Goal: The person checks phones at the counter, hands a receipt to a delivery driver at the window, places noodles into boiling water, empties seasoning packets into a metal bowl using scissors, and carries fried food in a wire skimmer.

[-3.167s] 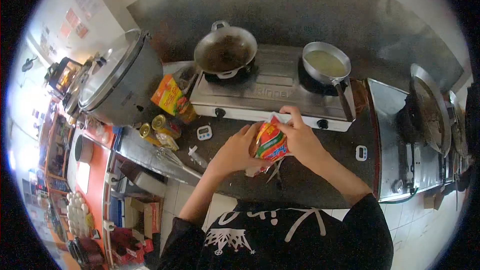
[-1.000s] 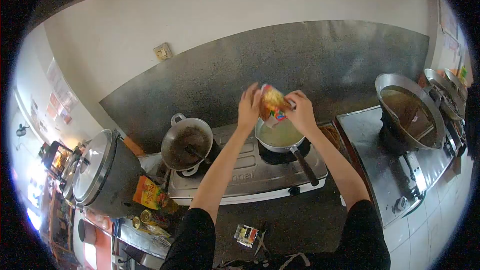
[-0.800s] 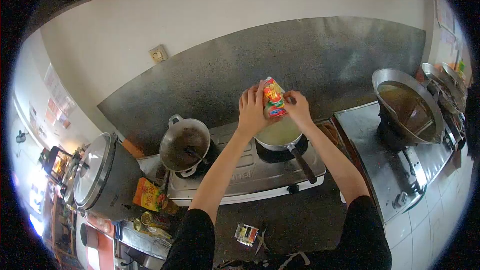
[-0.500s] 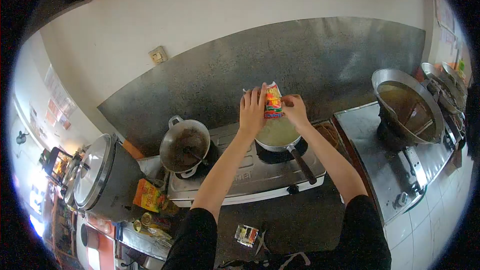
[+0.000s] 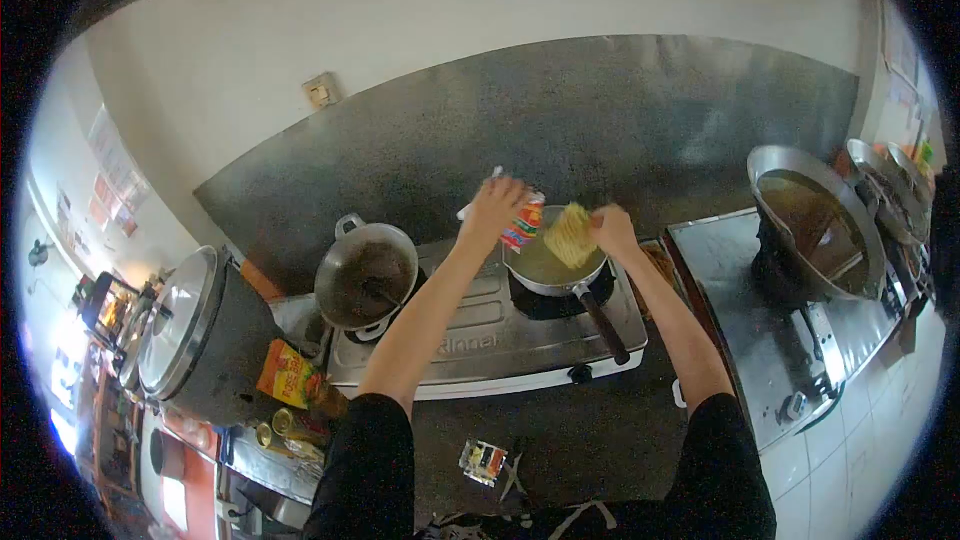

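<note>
My left hand [image 5: 497, 210] grips a colourful instant noodle packet [image 5: 524, 226] above the left rim of a saucepan. In my right hand [image 5: 614, 229] is a pale yellow block of dried noodles [image 5: 571, 236], held by its right side over the pan. The saucepan [image 5: 558, 289] sits on the right burner of a two-burner gas stove [image 5: 470, 342], with its dark handle [image 5: 604, 328] pointing toward me. Cloudy liquid partly shows in it, behind the noodle block. Both hands are closed.
A wok [image 5: 335, 275] with dark contents and a utensil stands on the left burner. Farther left is a large lidded pot [image 5: 225, 340]. Scissors [image 5: 513, 477] and a small sachet [image 5: 483, 462] lie near me. A large pan of oil [image 5: 770, 165] stands at right.
The noodle block has come out of the packet into my right hand. My left hand has moved left and slightly down with the packet, apart from my right hand.
</note>
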`<state>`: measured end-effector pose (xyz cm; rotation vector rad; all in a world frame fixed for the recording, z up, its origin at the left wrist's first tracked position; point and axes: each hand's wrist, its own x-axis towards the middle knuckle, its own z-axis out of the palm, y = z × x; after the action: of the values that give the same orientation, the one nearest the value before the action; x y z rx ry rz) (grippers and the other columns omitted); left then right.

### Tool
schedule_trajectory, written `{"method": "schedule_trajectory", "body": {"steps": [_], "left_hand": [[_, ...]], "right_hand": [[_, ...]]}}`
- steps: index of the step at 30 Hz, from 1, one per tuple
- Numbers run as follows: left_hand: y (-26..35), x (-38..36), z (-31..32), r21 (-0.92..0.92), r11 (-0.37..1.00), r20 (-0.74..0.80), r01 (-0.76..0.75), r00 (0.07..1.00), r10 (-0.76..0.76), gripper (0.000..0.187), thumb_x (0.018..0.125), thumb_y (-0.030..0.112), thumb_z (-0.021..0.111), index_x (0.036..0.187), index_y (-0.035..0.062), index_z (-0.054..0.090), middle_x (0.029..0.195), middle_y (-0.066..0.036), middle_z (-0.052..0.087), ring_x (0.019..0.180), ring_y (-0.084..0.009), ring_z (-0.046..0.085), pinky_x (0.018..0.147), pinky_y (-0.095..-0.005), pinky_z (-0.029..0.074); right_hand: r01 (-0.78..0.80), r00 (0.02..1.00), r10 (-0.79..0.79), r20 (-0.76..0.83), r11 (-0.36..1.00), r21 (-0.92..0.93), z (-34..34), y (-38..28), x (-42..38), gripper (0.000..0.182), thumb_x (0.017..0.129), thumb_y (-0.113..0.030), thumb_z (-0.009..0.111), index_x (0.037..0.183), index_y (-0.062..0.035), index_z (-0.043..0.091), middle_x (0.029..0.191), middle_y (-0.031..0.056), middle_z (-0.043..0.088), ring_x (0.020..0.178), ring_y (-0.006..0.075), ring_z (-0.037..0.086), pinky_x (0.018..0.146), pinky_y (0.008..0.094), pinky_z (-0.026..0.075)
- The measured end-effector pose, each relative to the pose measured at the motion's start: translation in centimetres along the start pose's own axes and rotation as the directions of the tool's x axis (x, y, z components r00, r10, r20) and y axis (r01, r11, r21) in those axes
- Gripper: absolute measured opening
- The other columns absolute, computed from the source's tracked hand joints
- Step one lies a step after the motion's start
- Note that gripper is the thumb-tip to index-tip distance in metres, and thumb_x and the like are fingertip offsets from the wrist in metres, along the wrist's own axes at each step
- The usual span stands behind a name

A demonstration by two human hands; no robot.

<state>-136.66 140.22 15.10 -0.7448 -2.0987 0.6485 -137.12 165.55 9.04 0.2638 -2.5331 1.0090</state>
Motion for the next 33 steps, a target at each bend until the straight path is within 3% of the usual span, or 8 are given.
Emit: {"method": "schedule_trajectory", "body": {"steps": [4,10,19,23,26,28,30,33], "left_hand": [[0.9,2.3,-1.3,0.172,0.917,-0.015,-0.361,0.929,0.369,0.041,0.079,0.020,0.054,0.119,0.0148,0.049,0.123,-0.001,0.046,0.120,-0.0216,0.038,0.102,-0.0405,0.029],[2.2,2.7,-2.4,0.349,0.814,0.118,-0.464,0.884,0.453,0.044,0.079,0.021,0.052,0.122,0.0179,0.045,0.131,0.001,0.042,0.127,-0.0206,0.032,0.105,-0.0436,0.024],[3.8,1.6,-2.9,0.492,0.864,0.045,-0.106,0.994,0.096,0.051,0.079,0.024,0.058,0.127,0.0235,0.040,0.130,0.002,0.038,0.126,-0.0245,0.027,0.103,-0.0486,0.024],[3.2,-2.0,-6.8,0.033,0.923,-0.028,0.383,0.924,-0.382,0.048,0.080,0.021,0.051,0.127,0.0178,0.042,0.127,-0.006,0.043,0.123,-0.0254,0.034,0.101,-0.0462,0.028],[2.0,-5.7,-11.6,-0.421,0.508,0.365,0.752,0.653,-0.664,0.050,0.076,0.018,0.057,0.125,0.0143,0.045,0.119,-0.014,0.045,0.113,-0.0312,0.043,0.090,-0.0411,0.042],[2.5,-9.3,-11.8,-0.547,0.370,0.387,0.751,0.619,-0.683,0.049,0.071,0.016,0.061,0.118,0.0109,0.049,0.112,-0.016,0.045,0.104,-0.0345,0.047,0.081,-0.0406,0.047],[5.6,-16.1,-15.1,-0.567,0.509,0.010,0.648,0.623,-0.782,0.047,0.068,0.011,0.064,0.113,0.0074,0.051,0.113,-0.018,0.044,0.104,-0.0359,0.046,0.083,-0.0435,0.046],[7.4,-26.8,-24.8,-0.846,0.149,0.254,0.513,0.633,-0.732,0.046,0.067,0.004,0.064,0.111,0.0025,0.051,0.118,-0.020,0.044,0.112,-0.0362,0.045,0.093,-0.0419,0.041]], "right_hand": [[0.120,0.992,-0.108,0.068,0.972,-0.204,-0.8,-1.9,-1.7,0.038,0.072,-0.011,0.065,0.105,0.0037,0.057,0.119,0.0237,0.043,0.104,0.0388,0.050,0.089,0.0424,0.043],[0.269,0.963,-0.269,0.022,0.962,-0.052,-2.5,-4.6,-3.1,0.046,0.072,-0.015,0.067,0.113,0.0004,0.053,0.109,0.0203,0.049,0.105,0.0357,0.048,0.091,0.0405,0.040],[0.232,0.968,-0.233,0.094,0.972,0.030,-2.4,-8.6,-7.2,0.047,0.075,-0.020,0.068,0.115,-0.0005,0.052,0.113,0.0180,0.047,0.097,0.0299,0.055,0.083,0.0365,0.046],[0.173,0.979,-0.187,0.077,0.972,0.158,1.2,-7.8,-8.4,0.050,0.081,-0.022,0.065,0.120,0.0024,0.047,0.113,0.0194,0.056,0.099,0.0265,0.056,0.083,0.0348,0.045],[-0.101,0.985,0.002,0.173,0.820,0.563,2.9,-10.9,-11.7,0.053,0.084,-0.029,0.061,0.127,-0.0088,0.039,0.114,0.0115,0.054,0.099,0.0208,0.055,0.080,0.0346,0.047],[-0.301,0.951,0.132,0.279,0.599,0.742,1.6,-17.7,-16.1,0.060,0.084,-0.035,0.060,0.134,-0.0184,0.032,0.118,0.0091,0.051,0.103,0.0205,0.054,0.079,0.0363,0.047],[-0.253,0.964,0.024,0.265,0.397,0.882,3.9,-20.7,-18.8,0.070,0.086,-0.039,0.056,0.142,-0.0236,0.017,0.138,0.0102,0.034,0.119,0.0259,0.043,0.093,0.0447,0.039],[0.109,0.954,-0.290,0.074,0.569,0.815,6.2,-30.1,-26.0,0.052,0.092,-0.030,0.050,0.136,-0.0096,0.032,0.125,0.0140,0.049,0.111,0.0226,0.049,0.090,0.0360,0.042]]}}
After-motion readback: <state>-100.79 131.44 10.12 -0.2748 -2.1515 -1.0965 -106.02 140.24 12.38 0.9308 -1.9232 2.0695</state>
